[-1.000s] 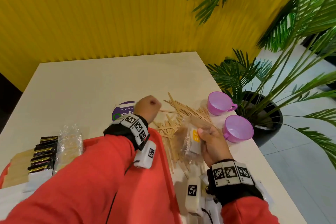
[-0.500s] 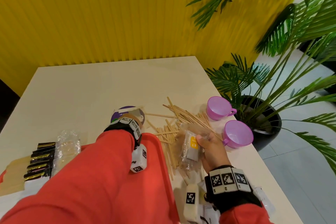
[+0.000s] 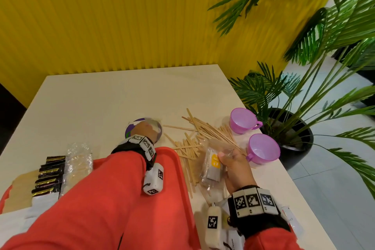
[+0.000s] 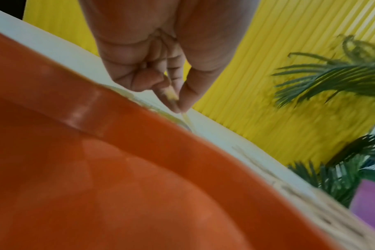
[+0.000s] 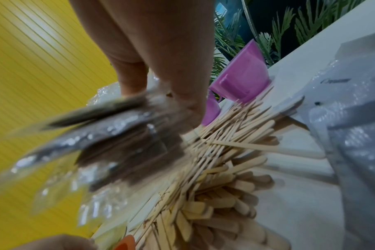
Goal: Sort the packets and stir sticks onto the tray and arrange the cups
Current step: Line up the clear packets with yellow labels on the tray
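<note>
My left hand [image 3: 145, 130] hovers just beyond the red tray [image 3: 174, 193], over a round purple-and-white disc [image 3: 157, 126]. In the left wrist view its thumb and forefinger [image 4: 176, 101] pinch a thin pale stick; the other fingers are curled. My right hand [image 3: 233, 164] grips a clear bag of packets [image 3: 211, 168] with a yellow label, above the loose wooden stir sticks [image 3: 203, 134]. Two purple cups [image 3: 242, 119] [image 3: 262, 149] stand by the table's right edge. Black packets [image 3: 50, 174], brown packets [image 3: 20, 189] and a clear bag [image 3: 79, 158] lie on the tray's left side.
A potted palm [image 3: 290, 138] stands on the floor right of the table, its fronds near the cups. White sachets [image 3: 292, 219] lie by my right wrist. A yellow ribbed wall runs behind the table's far edge.
My left hand moved left from the stick pile to over the round disc and dipped lower. The right hand still holds the bag in about the same place.
</note>
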Tool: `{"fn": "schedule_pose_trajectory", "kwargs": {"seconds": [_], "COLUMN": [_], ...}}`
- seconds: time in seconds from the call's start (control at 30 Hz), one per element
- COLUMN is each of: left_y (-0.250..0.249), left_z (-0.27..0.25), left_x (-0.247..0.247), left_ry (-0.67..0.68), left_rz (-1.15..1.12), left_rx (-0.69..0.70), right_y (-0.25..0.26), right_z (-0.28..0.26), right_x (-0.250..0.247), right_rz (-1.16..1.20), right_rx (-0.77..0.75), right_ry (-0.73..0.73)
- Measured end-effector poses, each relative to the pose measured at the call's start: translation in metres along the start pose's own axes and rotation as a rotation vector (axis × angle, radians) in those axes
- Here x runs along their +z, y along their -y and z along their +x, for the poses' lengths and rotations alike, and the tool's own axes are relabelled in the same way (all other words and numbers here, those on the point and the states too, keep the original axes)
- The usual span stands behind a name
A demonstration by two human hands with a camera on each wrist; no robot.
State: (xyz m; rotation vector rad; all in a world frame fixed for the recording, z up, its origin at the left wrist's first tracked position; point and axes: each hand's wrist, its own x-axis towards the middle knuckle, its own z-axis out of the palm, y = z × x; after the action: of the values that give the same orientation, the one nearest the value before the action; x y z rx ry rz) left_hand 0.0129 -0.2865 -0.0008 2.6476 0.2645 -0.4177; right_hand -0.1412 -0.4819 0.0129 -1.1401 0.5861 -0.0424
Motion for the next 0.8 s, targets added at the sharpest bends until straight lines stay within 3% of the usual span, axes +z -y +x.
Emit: {"fn": "schedule_pose_trajectory", "kwargs": {"seconds": [0.1, 0.17, 0.23, 0.37, 0.43, 0.6, 0.8], "left_y": [-0.003, -0.005, -0.004, 0.014, 0.027, 0.055, 0.074], "left_z": [-0.014, -0.032, -0.053, -0.081, -0.091, -0.113, -0.127], "left_x": [-0.008, -0.013, -0.017, -0.019, -0.022, -0.043, -0.078], "left_ry": [-0.035, 0.048, 0.081, -0.155, -0.183, 0.015, 0.087], "left_rz": [-0.247, -0.445, -0.470, -0.423, -0.388, -0.495, -0.542], "left_rx": [0.073, 0.181, 0.289, 0.332, 0.334, 0.343, 0.355], "right_y": [-0.001, -0.001, -0.001, -0.002, -0.004, -0.021, -0.045], "right_z": [0.001, 0.000, 0.000, -0.007, -0.011, -0.021, -0.036], "right_x": [0.003, 0.007, 0.010, 0.018, 0.022, 0.043, 0.081], "right_rz": [-0.040, -0.081, -0.114, -0.173, -0.120, -0.065, -0.130], "right_rx": [-0.022, -0.033, -0.050, -0.114, -0.088, -0.022, 0.048], "right_ry": [-0.013, 0.015, 0.046, 0.089, 0.163, 0.301, 0.418]}}
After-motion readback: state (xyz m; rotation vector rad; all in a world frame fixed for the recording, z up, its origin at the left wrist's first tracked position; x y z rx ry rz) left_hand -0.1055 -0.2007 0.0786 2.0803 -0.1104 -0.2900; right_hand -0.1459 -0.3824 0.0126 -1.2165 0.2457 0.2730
